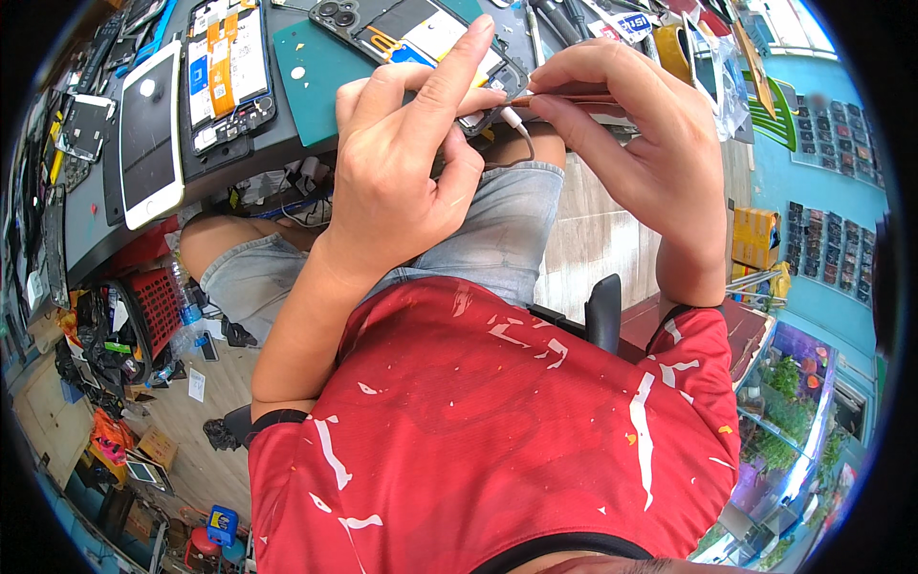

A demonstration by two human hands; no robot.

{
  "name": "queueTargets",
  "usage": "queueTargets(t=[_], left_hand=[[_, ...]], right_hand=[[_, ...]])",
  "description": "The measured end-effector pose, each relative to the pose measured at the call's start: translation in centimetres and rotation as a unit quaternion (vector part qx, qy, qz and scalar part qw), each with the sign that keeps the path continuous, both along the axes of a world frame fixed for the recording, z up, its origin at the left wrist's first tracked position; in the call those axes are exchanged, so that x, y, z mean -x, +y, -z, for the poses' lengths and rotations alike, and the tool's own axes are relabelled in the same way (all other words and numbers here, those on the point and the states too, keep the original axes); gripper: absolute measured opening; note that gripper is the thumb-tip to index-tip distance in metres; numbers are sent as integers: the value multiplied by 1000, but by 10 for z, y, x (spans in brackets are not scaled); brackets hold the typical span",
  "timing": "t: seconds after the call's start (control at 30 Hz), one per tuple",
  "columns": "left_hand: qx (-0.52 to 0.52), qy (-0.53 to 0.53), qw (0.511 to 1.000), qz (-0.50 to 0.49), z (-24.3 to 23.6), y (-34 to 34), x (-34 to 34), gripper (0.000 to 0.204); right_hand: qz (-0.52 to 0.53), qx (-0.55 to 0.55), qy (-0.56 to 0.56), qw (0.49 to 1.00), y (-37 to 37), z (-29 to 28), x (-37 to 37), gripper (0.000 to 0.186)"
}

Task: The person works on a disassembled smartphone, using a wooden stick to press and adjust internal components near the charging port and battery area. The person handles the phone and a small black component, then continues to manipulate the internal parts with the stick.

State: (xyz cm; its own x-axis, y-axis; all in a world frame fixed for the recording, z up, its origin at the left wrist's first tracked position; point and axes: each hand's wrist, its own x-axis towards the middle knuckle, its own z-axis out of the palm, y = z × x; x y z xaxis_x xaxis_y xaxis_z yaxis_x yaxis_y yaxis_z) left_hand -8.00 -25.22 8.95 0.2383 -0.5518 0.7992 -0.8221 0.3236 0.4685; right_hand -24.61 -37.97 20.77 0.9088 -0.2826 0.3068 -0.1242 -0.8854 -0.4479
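An opened black phone (421,33) lies back-side up on a teal mat (311,72) at the near edge of a grey workbench. My left hand (406,153) rests over the phone's near end, its index finger stretched out onto the phone's inner parts. My right hand (631,134) pinches a thin brown-handled tool (564,96) whose tip points left at the phone's lower corner, beside my left fingers. A white cable plug (514,120) hangs at that corner.
A white phone (150,134) and another opened phone (228,67) lie on the bench to the left, with more phone parts at the far left. Tools and small bags lie at the back right. A red basket (153,306) sits under the bench. A yellow box (755,237) stands right.
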Motion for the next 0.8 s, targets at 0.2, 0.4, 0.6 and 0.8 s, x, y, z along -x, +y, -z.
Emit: queueTargets(t=[0.2, 0.4, 0.6, 0.8], left_hand=[[-51, 3, 998, 28, -5, 8, 0, 80], [-35, -1, 999, 29, -3, 6, -1, 80], [-46, 6, 999, 27, -3, 8, 0, 81], [-20, 9, 999, 28, 7, 4, -2, 80]], right_hand=[[1, -5, -2, 1000, 0, 0, -1, 19], [0, 2, 0, 1000, 1, -1, -1, 19], [-12, -2, -3, 1000, 0, 2, -1, 19], [-14, -3, -5, 1000, 0, 2, 0, 19]])
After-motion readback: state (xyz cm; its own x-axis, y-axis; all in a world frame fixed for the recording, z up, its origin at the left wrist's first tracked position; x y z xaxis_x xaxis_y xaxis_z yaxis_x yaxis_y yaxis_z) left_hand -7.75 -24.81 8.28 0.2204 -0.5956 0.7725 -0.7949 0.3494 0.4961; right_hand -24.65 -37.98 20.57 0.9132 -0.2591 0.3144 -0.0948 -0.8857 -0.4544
